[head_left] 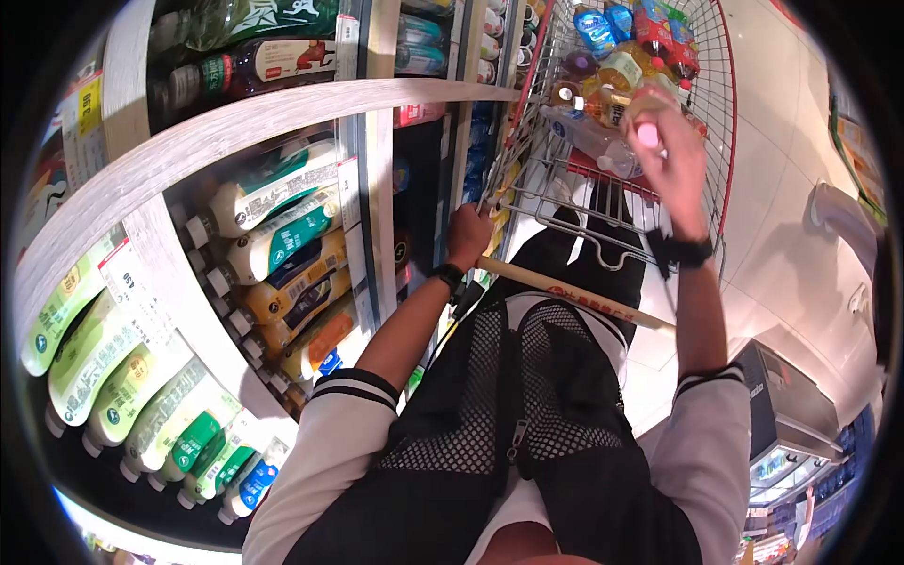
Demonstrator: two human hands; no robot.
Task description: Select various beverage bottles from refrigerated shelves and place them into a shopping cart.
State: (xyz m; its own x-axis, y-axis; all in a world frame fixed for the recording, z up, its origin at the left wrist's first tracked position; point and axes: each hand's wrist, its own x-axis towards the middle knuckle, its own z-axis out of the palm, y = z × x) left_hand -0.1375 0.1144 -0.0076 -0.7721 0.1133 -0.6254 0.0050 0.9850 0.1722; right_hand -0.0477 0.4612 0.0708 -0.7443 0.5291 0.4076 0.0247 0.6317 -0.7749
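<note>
My right hand (670,155) is closed around a bottle with a pink cap (648,135), held above the wire shopping cart (728,141). Inside the cart lie several bottles and packs, among them a blue-labelled bottle (594,28) and a clear bottle (576,130). My left hand (469,235) is at the left end of the cart's wooden-coloured handle (584,298), its fingers folded in beside the shelf; whether they wrap the handle is hard to see.
Refrigerated shelves with a pale curved edge (282,99) stand close on the left, holding rows of bottles (282,240). Tiled floor (777,122) lies to the right. Another person's arm (838,212) shows at the right edge, above a dark display case (786,395).
</note>
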